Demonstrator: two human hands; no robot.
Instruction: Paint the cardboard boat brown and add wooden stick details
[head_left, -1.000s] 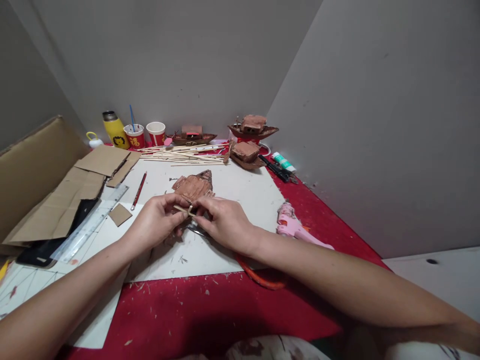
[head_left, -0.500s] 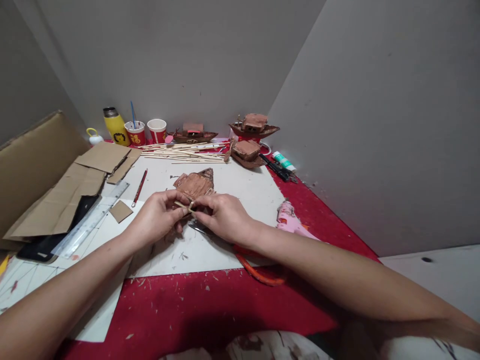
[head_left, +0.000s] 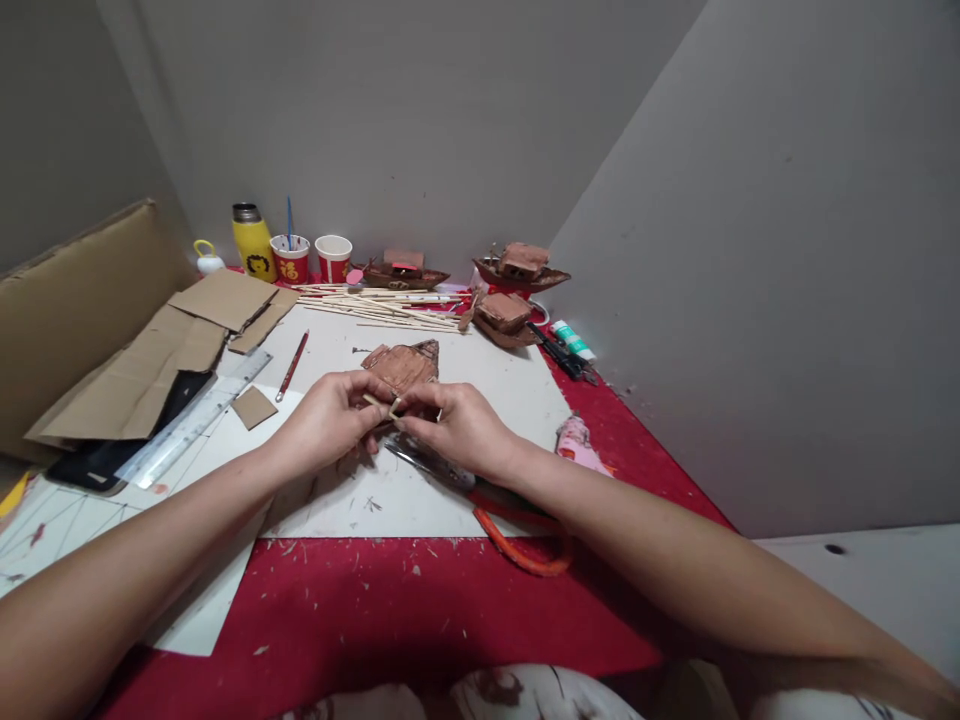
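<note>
Over the white board, my left hand [head_left: 336, 414] pinches a thin pale wooden strip [head_left: 374, 401] between thumb and fingers. My right hand [head_left: 466, 428] meets it fingertip to fingertip, gripping a short pale strip [head_left: 394, 407] at the same spot. Whether the two pieces are joined I cannot tell. Right behind the fingers lies a brown model boat [head_left: 405, 364] with a rough, bark-like roof, its near side hidden by my hands. Scissors with orange handles [head_left: 517, 560] lie below my right hand and forearm, their blades pointing left.
Wooden sticks [head_left: 382, 306] lie in a pile at the back, near several finished model boats [head_left: 523, 262]. Cardboard pieces [head_left: 150, 370], a ruler [head_left: 195, 420] and a red pencil [head_left: 292, 366] are on the left. A pink glue gun [head_left: 579, 446] sits to the right.
The camera view has shifted slightly, so the scene appears further right. Both hands keep their pinch on the strips in front of the boat, with only slight finger movement.
</note>
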